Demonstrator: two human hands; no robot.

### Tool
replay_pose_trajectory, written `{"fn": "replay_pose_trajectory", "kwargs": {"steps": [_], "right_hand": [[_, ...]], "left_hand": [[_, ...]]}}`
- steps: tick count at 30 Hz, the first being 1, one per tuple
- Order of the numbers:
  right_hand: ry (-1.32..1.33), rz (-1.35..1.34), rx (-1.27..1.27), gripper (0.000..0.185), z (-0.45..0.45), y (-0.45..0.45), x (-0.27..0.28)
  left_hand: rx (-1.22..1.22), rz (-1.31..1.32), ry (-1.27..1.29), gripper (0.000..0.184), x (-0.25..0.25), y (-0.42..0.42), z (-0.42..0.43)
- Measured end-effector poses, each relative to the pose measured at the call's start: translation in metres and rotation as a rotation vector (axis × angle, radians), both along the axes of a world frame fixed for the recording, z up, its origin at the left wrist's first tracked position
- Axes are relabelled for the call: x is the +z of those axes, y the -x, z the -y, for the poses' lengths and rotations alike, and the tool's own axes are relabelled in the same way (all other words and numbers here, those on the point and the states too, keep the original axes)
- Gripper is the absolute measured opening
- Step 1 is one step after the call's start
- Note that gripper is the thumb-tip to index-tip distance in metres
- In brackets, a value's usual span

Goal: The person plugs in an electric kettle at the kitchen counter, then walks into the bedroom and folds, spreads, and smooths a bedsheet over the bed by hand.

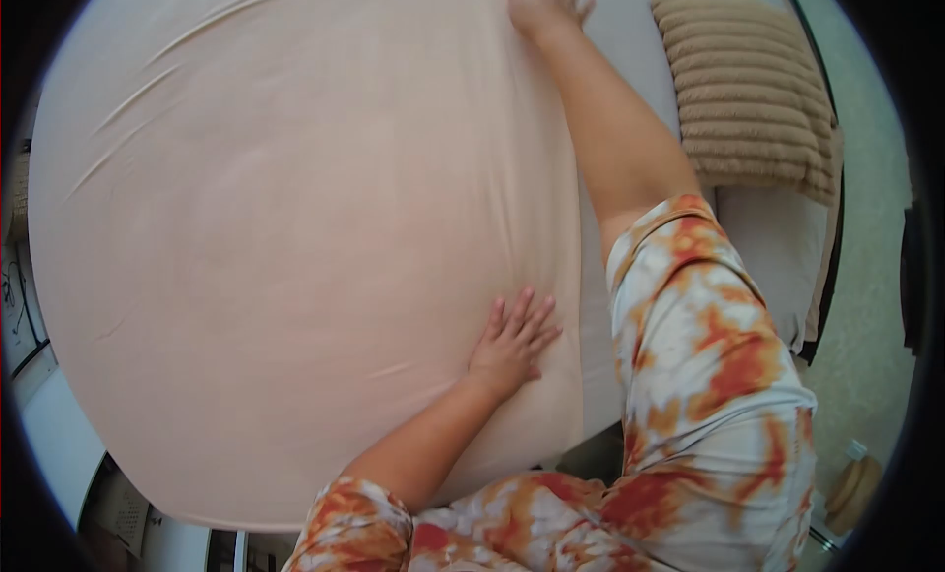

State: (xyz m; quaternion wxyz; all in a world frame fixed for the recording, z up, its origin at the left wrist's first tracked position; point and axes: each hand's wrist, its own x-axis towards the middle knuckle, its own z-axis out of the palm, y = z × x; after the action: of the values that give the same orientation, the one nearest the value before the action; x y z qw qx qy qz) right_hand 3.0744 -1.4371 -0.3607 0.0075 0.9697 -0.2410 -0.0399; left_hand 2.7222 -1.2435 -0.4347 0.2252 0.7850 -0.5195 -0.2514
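Observation:
A pale peach bed cover (295, 227) spreads over most of the bed, with a few long creases at its upper left. My left hand (514, 348) lies flat on it near its right edge, fingers spread. Farther up along that same edge, my right hand (547, 9) reaches out with fingers apart, partly cut off by the top of the view and a little blurred. Neither hand grips anything that I can see. A strip of light grey sheet (630, 60) shows beside the cover's edge, under my right arm.
A brown ribbed cushion (743, 90) rests on light pillows (773, 247) at the right. Beyond the bed is a pale floor (866, 227), with a brown object (851, 493) at the lower right. White furniture (59, 424) stands along the left.

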Motion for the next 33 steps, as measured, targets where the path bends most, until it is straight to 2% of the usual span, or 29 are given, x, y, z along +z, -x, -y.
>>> {"fn": "replay_pose_trajectory", "kwargs": {"steps": [1,2,4,5,6,8,9,10,11,12,13,14,15,17,19,24,27,29,30,32,33], "right_hand": [[-0.070,0.109,0.093,0.060,-0.023,0.000,0.013],[-0.113,0.192,0.368,0.058,-0.051,0.009,0.018],[-0.250,-0.049,1.009,0.058,-0.100,0.034,0.028],[0.027,0.190,1.260,0.053,-0.112,0.032,-0.031],[0.012,0.190,1.257,0.053,-0.107,0.050,-0.051],[-0.201,0.182,1.402,0.052,-0.103,0.082,-0.067],[-0.208,0.186,1.403,0.052,-0.096,0.099,-0.067],[-0.236,0.112,1.457,0.052,-0.085,0.124,-0.065],[-0.275,0.030,1.503,0.053,-0.073,0.154,-0.064],[-0.299,0.013,1.494,0.053,-0.062,0.185,-0.062],[-0.338,-0.070,1.518,0.053,-0.052,0.218,-0.060],[-0.377,-0.149,1.543,0.054,-0.045,0.251,-0.057],[-0.399,-0.156,1.539,0.054,-0.037,0.281,-0.057],[-0.473,-0.264,1.515,0.051,-0.028,0.340,-0.057],[-0.513,-0.282,1.477,0.051,-0.020,0.399,-0.058],[-0.584,-0.358,1.325,0.049,-0.024,0.542,-0.056],[-0.617,-0.465,1.269,0.052,-0.026,0.595,-0.034],[-0.781,-0.464,1.392,0.043,-0.027,0.604,-0.011],[-0.780,-0.467,1.404,0.043,-0.036,0.588,-0.001],[-0.837,-1.216,1.313,0.031,-0.071,0.529,0.011],[-1.009,-0.671,1.198,0.021,-0.073,0.506,0.007]], "left_hand": [[0.009,0.001,0.037,0.073,-0.002,0.001,0.004],[0.018,0.001,0.074,0.070,0.000,0.004,0.007],[-0.070,-0.056,0.036,0.068,0.021,-0.006,0.010],[-0.148,-0.098,0.006,0.065,0.034,-0.012,0.008],[-0.105,-0.233,0.211,0.050,0.037,-0.019,0.005],[0.085,-0.927,0.378,0.042,0.071,-0.054,-0.029],[0.278,-0.569,0.639,0.037,0.077,-0.077,-0.050],[0.436,-0.208,0.646,0.031,0.070,-0.103,-0.078],[0.638,-0.237,0.653,0.028,0.058,-0.129,-0.105],[0.785,-0.101,0.451,0.035,0.065,-0.147,-0.128],[0.587,0.361,0.394,0.038,0.051,-0.165,-0.148],[0.514,0.439,0.043,0.045,0.054,-0.156,-0.155],[0.510,0.423,0.030,0.045,0.051,-0.135,-0.155],[0.000,0.302,-0.104,0.054,0.038,-0.077,-0.155],[-0.173,0.131,-0.040,0.060,0.028,-0.010,-0.156],[-0.192,0.069,0.026,0.057,0.015,0.141,-0.179],[-0.326,0.091,0.035,0.051,0.026,0.204,-0.177],[-0.744,-0.176,0.088,0.045,0.031,0.234,-0.175],[-0.615,-0.420,0.231,0.043,0.042,0.241,-0.172],[-0.377,-0.392,0.286,0.044,0.077,0.208,-0.158],[-0.208,-0.226,0.260,0.043,0.087,0.183,-0.156]]}}
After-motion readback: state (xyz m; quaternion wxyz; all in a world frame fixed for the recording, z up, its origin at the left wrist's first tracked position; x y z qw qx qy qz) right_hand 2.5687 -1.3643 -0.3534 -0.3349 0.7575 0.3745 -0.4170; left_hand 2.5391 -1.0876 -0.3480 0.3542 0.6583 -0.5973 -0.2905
